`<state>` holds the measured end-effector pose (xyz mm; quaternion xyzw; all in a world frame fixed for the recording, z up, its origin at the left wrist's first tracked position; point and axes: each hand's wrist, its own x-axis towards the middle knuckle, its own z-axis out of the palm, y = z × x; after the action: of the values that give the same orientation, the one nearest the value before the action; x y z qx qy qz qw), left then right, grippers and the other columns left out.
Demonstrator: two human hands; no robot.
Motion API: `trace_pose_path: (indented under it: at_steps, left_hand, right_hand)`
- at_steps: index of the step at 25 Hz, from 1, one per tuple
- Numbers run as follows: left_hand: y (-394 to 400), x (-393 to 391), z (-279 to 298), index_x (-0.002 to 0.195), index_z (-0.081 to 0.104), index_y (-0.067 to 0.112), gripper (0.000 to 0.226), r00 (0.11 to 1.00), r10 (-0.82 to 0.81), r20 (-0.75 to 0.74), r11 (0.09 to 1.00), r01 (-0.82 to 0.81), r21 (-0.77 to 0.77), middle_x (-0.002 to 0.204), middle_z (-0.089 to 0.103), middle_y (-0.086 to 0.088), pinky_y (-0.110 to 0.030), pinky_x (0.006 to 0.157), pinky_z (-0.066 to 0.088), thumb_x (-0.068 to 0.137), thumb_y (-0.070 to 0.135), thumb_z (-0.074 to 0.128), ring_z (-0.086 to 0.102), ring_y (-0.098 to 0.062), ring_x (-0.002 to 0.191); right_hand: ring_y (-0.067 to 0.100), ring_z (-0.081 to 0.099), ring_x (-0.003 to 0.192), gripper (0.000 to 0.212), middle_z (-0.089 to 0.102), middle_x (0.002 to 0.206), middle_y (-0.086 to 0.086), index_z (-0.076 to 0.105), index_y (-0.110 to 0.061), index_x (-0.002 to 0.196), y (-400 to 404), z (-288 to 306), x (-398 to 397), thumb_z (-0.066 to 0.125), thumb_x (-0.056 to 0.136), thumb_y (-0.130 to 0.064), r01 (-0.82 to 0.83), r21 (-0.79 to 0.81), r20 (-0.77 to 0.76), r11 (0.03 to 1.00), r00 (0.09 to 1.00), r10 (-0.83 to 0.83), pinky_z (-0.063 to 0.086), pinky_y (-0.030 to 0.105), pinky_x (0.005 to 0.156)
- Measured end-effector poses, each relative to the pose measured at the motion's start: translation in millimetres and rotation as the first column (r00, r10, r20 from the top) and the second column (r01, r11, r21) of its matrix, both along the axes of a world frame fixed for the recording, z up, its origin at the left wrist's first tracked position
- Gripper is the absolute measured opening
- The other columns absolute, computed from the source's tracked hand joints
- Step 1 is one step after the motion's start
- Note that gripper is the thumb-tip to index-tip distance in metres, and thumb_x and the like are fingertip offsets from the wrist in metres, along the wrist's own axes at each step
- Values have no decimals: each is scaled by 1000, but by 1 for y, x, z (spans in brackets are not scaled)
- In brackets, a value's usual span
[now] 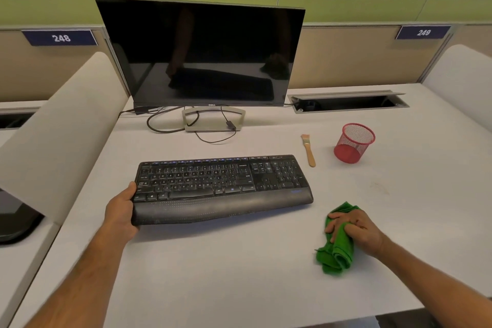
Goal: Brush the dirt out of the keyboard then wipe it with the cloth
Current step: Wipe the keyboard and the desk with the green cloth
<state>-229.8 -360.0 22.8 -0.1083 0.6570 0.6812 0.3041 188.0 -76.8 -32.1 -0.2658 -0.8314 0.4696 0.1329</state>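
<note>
Right hand [352, 229] grips green cloth [336, 250] on desk [239, 274], just right of & nearer than keyboard [221, 184], whose long axis runs left-right w/ left hand [121, 212] gripping its left end; brush [308, 150] lies beyond.

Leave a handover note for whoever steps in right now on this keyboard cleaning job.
Left hand grips the keyboard at its left end. Right hand holds the bunched green cloth on the desk, near the keyboard's right end.
Brush lies on the desk behind the keyboard's right end, beside the red mesh cup, in nobody's grip.
Done: whether brushing happened cannot be told.
Left: wipe the keyboard with the cloth.
</note>
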Motion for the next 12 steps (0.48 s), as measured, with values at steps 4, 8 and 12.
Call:
trace_pose_path:
  at_steps: [4, 8, 12]
  left_hand:
    - [-6, 4, -4, 95, 68, 22, 21, 1000, -26, 0, 999, 26, -19, 93, 69, -1, -37, 67, 50, 101, 37, 54, 64, -19, 81]
    - [-11, 0, -9, 98, 69, 22, 27, 996, -85, -15, 994, 84, -72, 97, 71, -3, -38, 76, 52, 103, 39, 49, 65, -22, 86]
    - [-9, -9, -18, 100, 67, 17, 31, 988, -138, -66, 970, 122, -209, 103, 70, -9, -38, 78, 51, 103, 39, 46, 64, -27, 89]
  right_hand:
    - [10, 66, 89, 40, 76, 75, -5, 76, -38, 60, 0, -3, 2, 44, 64, -15, 20, 2, -8, 1000, 1000, -20, 46, 34, 99]
    - [12, 67, 87, 48, 76, 74, -1, 76, -39, 61, 0, -3, 5, 41, 63, -6, 27, 14, -24, 1000, 999, -26, 46, 29, 99]
    - [15, 66, 89, 48, 76, 75, 1, 76, -39, 61, -4, -1, 5, 41, 63, -6, 58, 8, -47, 998, 997, -57, 44, 20, 98]
